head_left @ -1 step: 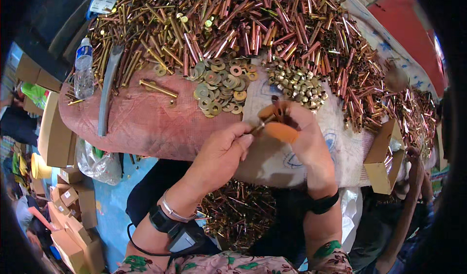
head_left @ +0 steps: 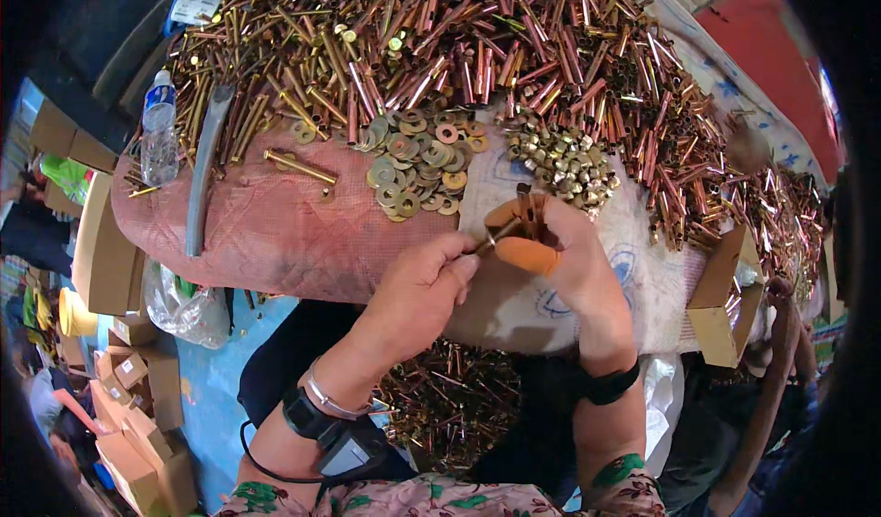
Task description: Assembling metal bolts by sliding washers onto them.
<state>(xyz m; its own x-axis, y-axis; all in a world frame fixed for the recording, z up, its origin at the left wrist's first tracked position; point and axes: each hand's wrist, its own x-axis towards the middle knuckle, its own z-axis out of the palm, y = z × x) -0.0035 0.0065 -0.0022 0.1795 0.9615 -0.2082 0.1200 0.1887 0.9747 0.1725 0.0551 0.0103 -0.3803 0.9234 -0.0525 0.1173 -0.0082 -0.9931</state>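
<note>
My left hand [head_left: 418, 288] is closed, its thumb and forefinger pinching a thin metal bolt [head_left: 498, 235] that slants up toward the other hand. My right hand [head_left: 580, 255], with orange covers [head_left: 527, 255] on its fingers, curls around dark coppery metal tubes [head_left: 527, 203] that stick up from the grip. The bolt's far end meets the fingers there; whether it enters a tube is hidden. Just beyond the hands lie a pile of flat washers [head_left: 418, 164] and a heap of small brass-coloured nuts [head_left: 571, 157]. A long bolt [head_left: 301, 166] lies apart at the left.
A large mound of coppery metal tubes and bolts [head_left: 514, 49] covers the far side of the sacks [head_left: 266, 242]. A curved grey bar [head_left: 207, 168] and a plastic bottle [head_left: 160, 136] are at the left. An open carton [head_left: 718, 315] stands right, near another person's arm [head_left: 775, 379].
My right hand has shifted very slightly, and the tubes in it look a little more upright. My left hand keeps its place on the bolt.
</note>
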